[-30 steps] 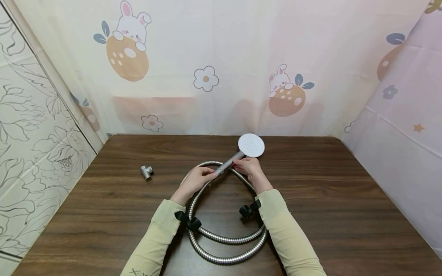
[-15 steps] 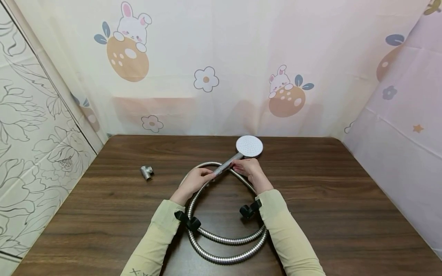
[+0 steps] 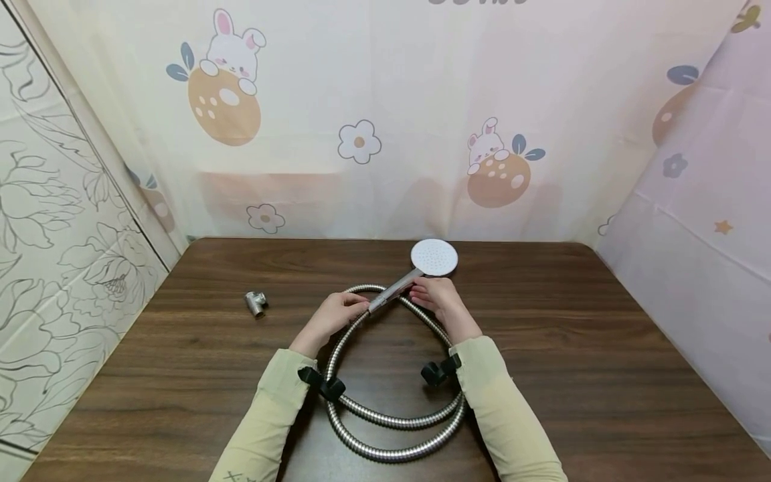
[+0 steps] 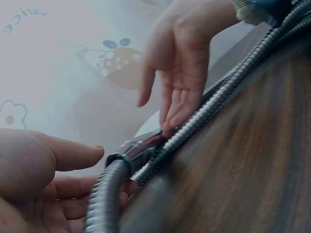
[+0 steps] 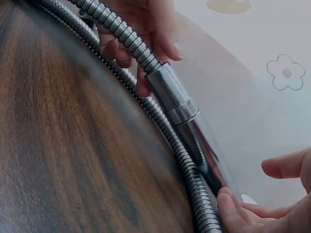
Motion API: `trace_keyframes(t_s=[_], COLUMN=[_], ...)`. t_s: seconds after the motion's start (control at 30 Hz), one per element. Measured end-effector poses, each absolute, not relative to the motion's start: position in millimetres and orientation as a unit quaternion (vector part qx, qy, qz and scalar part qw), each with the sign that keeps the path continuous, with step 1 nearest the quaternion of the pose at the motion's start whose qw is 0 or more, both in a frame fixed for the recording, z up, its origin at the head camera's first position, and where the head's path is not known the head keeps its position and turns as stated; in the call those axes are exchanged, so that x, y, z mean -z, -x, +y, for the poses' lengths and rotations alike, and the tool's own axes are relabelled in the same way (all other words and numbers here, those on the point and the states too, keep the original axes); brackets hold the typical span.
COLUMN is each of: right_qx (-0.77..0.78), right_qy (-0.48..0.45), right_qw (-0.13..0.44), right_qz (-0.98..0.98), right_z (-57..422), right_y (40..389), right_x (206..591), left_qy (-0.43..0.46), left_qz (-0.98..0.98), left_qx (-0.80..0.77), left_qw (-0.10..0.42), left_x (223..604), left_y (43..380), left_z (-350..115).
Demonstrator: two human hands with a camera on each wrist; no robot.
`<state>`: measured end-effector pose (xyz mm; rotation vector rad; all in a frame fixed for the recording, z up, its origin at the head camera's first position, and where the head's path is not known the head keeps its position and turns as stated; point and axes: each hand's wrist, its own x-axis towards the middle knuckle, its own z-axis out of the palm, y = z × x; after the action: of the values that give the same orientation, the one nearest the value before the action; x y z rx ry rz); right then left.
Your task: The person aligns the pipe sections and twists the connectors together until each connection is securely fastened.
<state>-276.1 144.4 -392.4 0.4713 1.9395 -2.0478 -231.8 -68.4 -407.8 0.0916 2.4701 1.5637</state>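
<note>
A hand shower (image 3: 434,258) with a white round face and chrome handle lies over a coiled metal hose (image 3: 385,455). In the right wrist view the hose's chrome end nut (image 5: 170,87) meets the handle (image 5: 201,150). My left hand (image 3: 331,318) is beside that joint; in the left wrist view its thumb stands off the hose and its loose fingers lie behind it. My right hand (image 3: 442,301) is at the handle's right side below the head. In the right wrist view its thumb is apart from the handle, with fingertips right at the handle.
A small chrome tee fitting (image 3: 255,303) lies on the wooden table (image 3: 578,375) to the left. Patterned curtains (image 3: 361,80) hang behind and at the sides. Black wrist devices (image 3: 322,383) sit near both cuffs, over the hose loops.
The hand shower has dropped slightly and shifted left. My left hand has moved left and loosened from the joint. My right thumb and fingers have spread from the handle.
</note>
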Motion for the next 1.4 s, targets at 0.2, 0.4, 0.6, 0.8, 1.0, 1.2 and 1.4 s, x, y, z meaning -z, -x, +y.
trace_keyframes(t_s=[0.2, 0.4, 0.6, 0.8, 1.0, 1.2, 1.4], right_qx=[0.709, 0.713, 0.710, 0.705, 0.702, 0.685, 0.682], right_qy=[-0.134, -0.108, -0.087, -0.071, -0.062, -0.060, -0.056], right_qw=[0.143, 0.140, 0.127, 0.124, 0.119, 0.120, 0.113], right_qz=[0.678, 0.679, 0.687, 0.695, 0.700, 0.717, 0.721], right_z=[148.0, 148.5, 152.5, 156.5, 160.0, 166.4, 177.1], right_y=[268.6, 262.2, 257.7, 253.1, 249.5, 246.2, 244.0], right_x=[383.7, 377.3, 374.0, 371.6, 371.7, 371.2, 370.2], left_qy=[-0.023, -0.026, -0.019, -0.009, 0.012, 0.021, 0.034], left_qz=[0.826, 0.825, 0.821, 0.811, 0.812, 0.824, 0.833], left_qx=[-0.551, -0.554, -0.561, -0.581, -0.581, -0.564, -0.552], left_qw=[0.116, 0.110, 0.102, 0.074, 0.054, 0.045, 0.026], left_x=[405.8, 403.6, 399.2, 396.3, 396.7, 398.6, 398.2], left_y=[233.5, 236.0, 237.6, 237.7, 240.3, 240.7, 238.9], left_z=[-76.4, -84.7, -95.0, -107.0, -117.3, -129.2, -142.0])
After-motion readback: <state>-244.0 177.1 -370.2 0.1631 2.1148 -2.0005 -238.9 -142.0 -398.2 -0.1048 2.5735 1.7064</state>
